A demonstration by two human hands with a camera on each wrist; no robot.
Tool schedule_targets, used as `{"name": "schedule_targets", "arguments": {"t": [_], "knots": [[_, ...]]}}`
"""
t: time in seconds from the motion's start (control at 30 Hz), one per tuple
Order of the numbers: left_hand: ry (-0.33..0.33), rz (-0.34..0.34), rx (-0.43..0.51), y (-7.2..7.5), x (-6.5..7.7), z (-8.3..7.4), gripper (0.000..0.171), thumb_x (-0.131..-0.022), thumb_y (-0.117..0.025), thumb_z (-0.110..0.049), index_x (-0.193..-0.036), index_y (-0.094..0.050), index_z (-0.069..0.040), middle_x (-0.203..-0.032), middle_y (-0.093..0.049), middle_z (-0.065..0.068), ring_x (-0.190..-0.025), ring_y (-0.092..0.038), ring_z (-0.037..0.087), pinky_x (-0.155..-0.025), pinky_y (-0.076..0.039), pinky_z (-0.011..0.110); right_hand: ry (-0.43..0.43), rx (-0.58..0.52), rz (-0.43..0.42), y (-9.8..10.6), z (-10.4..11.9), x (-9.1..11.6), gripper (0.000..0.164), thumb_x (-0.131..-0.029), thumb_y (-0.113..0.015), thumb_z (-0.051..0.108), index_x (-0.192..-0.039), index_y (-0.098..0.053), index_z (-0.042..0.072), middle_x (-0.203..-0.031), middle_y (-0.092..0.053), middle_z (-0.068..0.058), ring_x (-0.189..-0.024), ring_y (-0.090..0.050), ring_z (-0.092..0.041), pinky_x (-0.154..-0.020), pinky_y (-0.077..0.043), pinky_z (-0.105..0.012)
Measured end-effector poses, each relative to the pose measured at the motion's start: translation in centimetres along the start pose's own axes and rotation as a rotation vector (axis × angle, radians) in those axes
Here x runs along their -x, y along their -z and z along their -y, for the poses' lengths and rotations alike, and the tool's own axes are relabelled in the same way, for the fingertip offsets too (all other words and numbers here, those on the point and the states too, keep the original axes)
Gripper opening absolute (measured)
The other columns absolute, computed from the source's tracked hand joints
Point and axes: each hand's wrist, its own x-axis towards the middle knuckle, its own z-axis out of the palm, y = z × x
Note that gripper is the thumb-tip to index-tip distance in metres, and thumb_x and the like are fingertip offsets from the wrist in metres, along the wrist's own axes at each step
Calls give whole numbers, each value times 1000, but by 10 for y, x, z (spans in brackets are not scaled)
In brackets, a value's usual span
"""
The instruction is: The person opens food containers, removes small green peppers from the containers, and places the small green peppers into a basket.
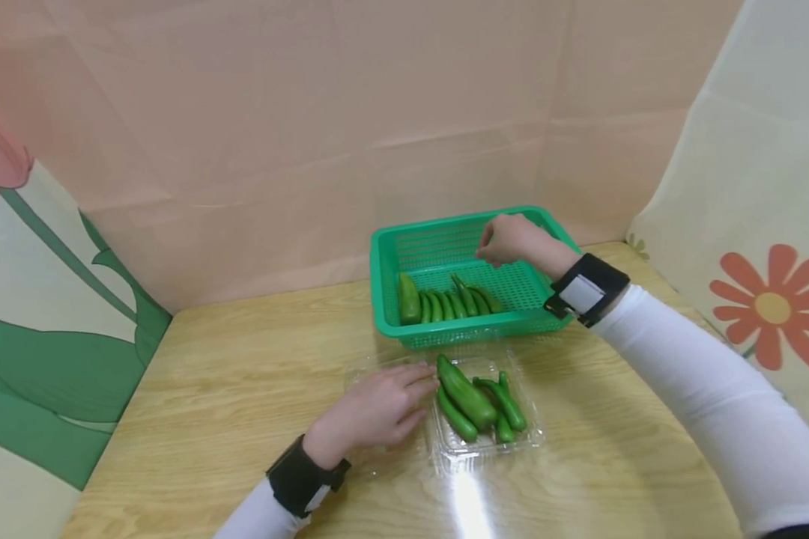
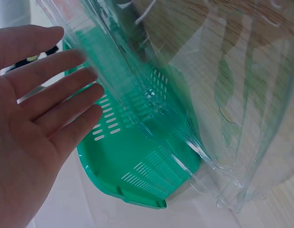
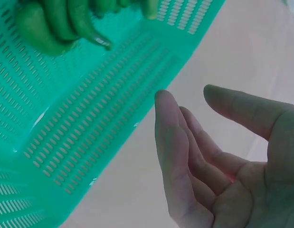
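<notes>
In the head view my right hand [image 1: 517,239] hangs above the green plastic basket [image 1: 458,329]. The right wrist view shows that hand [image 3: 218,175] with thumb and fingers apart and nothing between them. Several green chili peppers [image 1: 448,305] lie in a row along the basket's near side, beside a larger green pepper [image 1: 409,299]. My left hand [image 1: 386,404], fingers fairly straight, is at the clear plastic box [image 1: 455,451]; whether it touches the box is unclear. Inside that box lie a large green pepper [image 1: 468,395] and several chili peppers [image 1: 505,404].
The basket stands at the back of the wooden table [image 1: 256,374], against a pink cloth backdrop [image 1: 276,150]. Just in front of it sits the box, its transparent lid spread to the left. A flower-printed cloth [image 1: 748,247] hangs on the right.
</notes>
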Motion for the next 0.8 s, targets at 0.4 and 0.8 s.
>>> {"name": "schedule_targets", "arguments": {"t": [0.4,0.8], "knots": [[8,6,-4,1,1,-2,44,-88,-63,-25,-127,-58,-4,-135,-55,14,-128,-51,23,-110,-42,35,79,10,-159,-18,14,46,25,-90,-62,28,-106,-64,8,-89,-70,-10,-66,-62,-17,-52,-49,-30],[5,14,-10,3,-1,-3,45,-88,-63,-25,-127,-57,-4,-135,-55,14,-128,-51,24,-110,-41,35,136,-20,-279,-43,18,94,17,-89,-65,28,-96,-65,13,-83,-71,-6,-63,-64,-14,-48,-49,-26]]}}
